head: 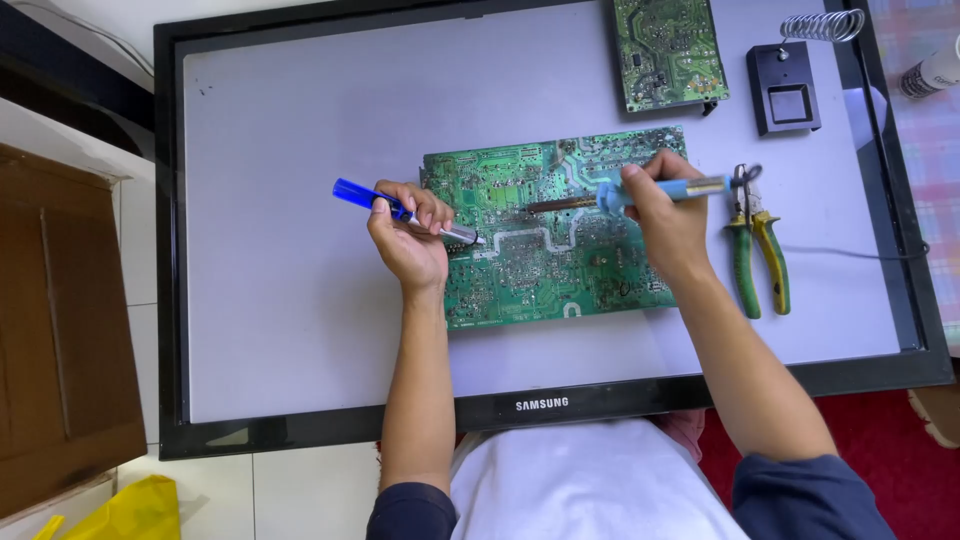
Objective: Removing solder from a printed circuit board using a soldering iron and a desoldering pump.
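Note:
A large green circuit board lies solder-side up on the pale panel of a flat monitor with a black frame. My left hand grips a blue-handled tool with a metal tip that rests on the board's left part. My right hand holds a blue soldering iron; its dark tip points left onto the middle of the board.
A smaller green board lies at the top. A black soldering stand with a coiled spring sits beside it. Green-and-yellow pliers lie right of my right hand. A brown cardboard box stands on the left.

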